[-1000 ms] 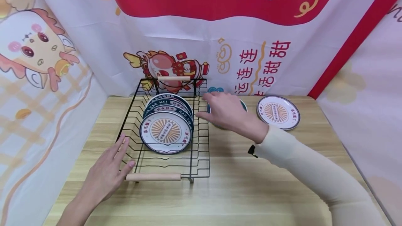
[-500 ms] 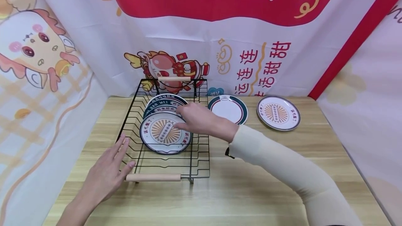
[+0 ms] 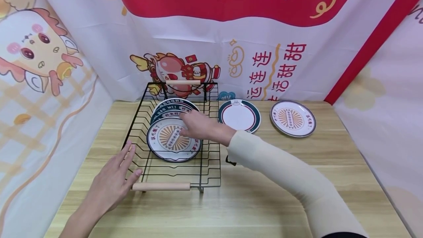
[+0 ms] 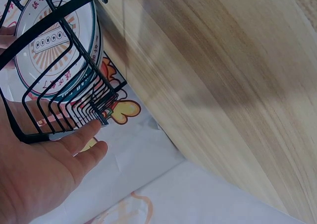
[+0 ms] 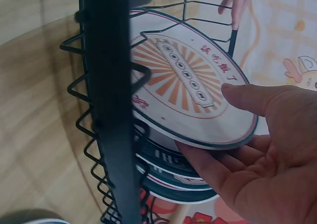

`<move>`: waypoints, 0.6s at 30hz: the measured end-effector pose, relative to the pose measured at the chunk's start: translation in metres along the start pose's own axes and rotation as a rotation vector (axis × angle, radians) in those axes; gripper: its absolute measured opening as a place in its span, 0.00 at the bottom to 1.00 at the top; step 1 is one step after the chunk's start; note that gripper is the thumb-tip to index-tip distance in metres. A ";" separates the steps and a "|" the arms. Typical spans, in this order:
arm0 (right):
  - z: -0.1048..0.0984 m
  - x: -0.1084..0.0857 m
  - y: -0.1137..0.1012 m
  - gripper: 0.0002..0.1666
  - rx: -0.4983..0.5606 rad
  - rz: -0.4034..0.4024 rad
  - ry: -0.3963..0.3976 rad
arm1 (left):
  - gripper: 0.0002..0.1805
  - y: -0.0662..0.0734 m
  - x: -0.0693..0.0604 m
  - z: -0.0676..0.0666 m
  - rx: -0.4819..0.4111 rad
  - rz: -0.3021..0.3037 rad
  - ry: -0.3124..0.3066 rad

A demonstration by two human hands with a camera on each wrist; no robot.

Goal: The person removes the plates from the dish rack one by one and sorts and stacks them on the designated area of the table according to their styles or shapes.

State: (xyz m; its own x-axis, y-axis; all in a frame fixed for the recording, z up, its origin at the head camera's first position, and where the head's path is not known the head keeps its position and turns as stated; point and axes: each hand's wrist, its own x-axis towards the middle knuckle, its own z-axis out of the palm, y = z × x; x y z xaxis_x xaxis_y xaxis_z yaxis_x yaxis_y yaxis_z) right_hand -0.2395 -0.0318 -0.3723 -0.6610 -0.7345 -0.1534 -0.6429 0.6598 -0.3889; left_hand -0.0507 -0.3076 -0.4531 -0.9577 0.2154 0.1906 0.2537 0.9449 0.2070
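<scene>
A black wire dish rack (image 3: 210, 175) with wooden handles holds several plates standing on edge. In front is a white plate (image 3: 160, 144) with an orange sunburst; green-rimmed plates (image 3: 162, 112) stand behind it. My right hand (image 3: 198, 125) grips the front plate by its upper right rim. In the right wrist view the thumb lies on the plate's face (image 5: 183, 80) and the fingers reach behind it. At the rack's near left side rests my left hand (image 3: 110, 183), its fingers extended along the wires and its thumb by the near wooden handle (image 3: 162, 186).
Right of the rack, a green-rimmed white plate (image 3: 238, 116) lies flat on the wooden table (image 3: 264, 201). Farther right lies another sunburst plate (image 3: 292, 119). A printed cloth (image 3: 198, 28) hangs behind, with more cloth on both sides.
My right hand has moved left from over the green-rimmed plate on the table to the front plate in the rack, and now grips its rim. My left hand has stayed put.
</scene>
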 end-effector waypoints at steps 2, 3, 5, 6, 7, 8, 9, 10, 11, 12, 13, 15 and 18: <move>0.004 0.003 0.001 0.29 0.009 0.007 -0.002 | 0.43 0.000 0.000 0.001 0.000 0.000 0.003; 0.005 0.004 0.002 0.28 0.009 0.006 0.003 | 0.43 0.000 0.000 0.001 0.000 0.001 0.005; 0.007 0.006 0.002 0.24 0.004 0.002 0.018 | 0.43 0.000 -0.001 0.001 -0.002 0.002 0.007; 0.008 0.006 0.003 0.22 0.003 0.000 0.028 | 0.43 0.000 -0.001 0.001 -0.002 0.003 0.008; 0.008 0.007 0.003 0.20 0.007 0.000 0.038 | 0.43 0.000 -0.001 0.001 -0.002 0.002 0.009; 0.008 0.007 0.003 0.18 0.011 -0.001 0.047 | 0.43 0.000 -0.001 0.001 -0.003 0.001 0.009; 0.009 0.007 0.003 0.16 0.018 0.000 0.055 | 0.43 0.000 -0.001 0.001 -0.003 0.001 0.010; 0.009 0.007 0.004 0.15 0.029 0.000 0.062 | 0.43 0.000 -0.001 0.001 -0.003 -0.001 0.009; 0.009 0.007 0.004 0.13 0.038 0.000 0.069 | 0.43 0.000 -0.001 0.001 -0.003 -0.002 0.008; 0.009 0.006 0.004 0.12 0.047 0.001 0.074 | 0.43 0.000 -0.001 0.000 -0.003 -0.004 0.007; 0.009 0.006 0.004 0.11 0.056 -0.001 0.079 | 0.43 0.001 -0.001 0.000 -0.003 -0.005 0.007; 0.009 0.006 0.005 0.10 0.068 -0.003 0.083 | 0.42 0.001 -0.001 0.000 -0.003 -0.004 0.008; 0.009 0.005 0.005 0.09 0.081 -0.016 0.092 | 0.42 0.001 -0.002 0.000 -0.002 -0.004 0.012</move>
State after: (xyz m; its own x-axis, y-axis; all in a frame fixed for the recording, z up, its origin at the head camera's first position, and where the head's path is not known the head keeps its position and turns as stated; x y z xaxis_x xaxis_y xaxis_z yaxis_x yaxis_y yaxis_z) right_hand -0.2432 -0.0335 -0.3832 -0.6861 -0.7246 -0.0642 -0.6226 0.6306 -0.4634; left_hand -0.0490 -0.3069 -0.4535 -0.9569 0.2088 0.2018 0.2505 0.9451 0.2098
